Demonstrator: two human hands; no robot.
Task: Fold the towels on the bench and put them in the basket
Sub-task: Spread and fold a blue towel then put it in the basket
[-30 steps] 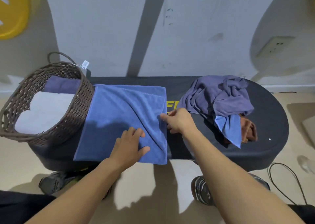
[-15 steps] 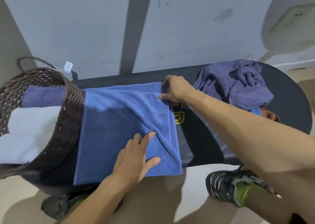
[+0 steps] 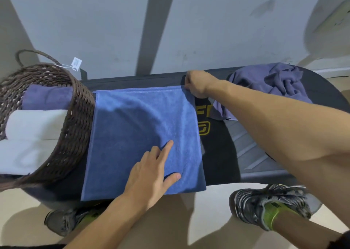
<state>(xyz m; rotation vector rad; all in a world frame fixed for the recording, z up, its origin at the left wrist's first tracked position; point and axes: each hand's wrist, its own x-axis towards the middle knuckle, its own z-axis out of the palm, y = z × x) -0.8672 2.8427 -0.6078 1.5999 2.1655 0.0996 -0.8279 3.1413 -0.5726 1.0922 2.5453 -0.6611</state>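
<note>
The blue towel (image 3: pixel 144 135) is pinned flat under the spread left hand (image 3: pixel 151 175). Its far corner is pinched by the right hand (image 3: pixel 197 84), seemingly so the edge can be squared, with the basket (image 3: pixel 75 120) waiting left of both grips.

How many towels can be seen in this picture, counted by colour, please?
Bright blue towel, flat on the bench: 1
Purple towel in the basket: 1
Purple towel, crumpled at the bench's right end: 1
White towel in the basket: 1
Total: 4 visible; the crumpled pile may hide more.
</note>
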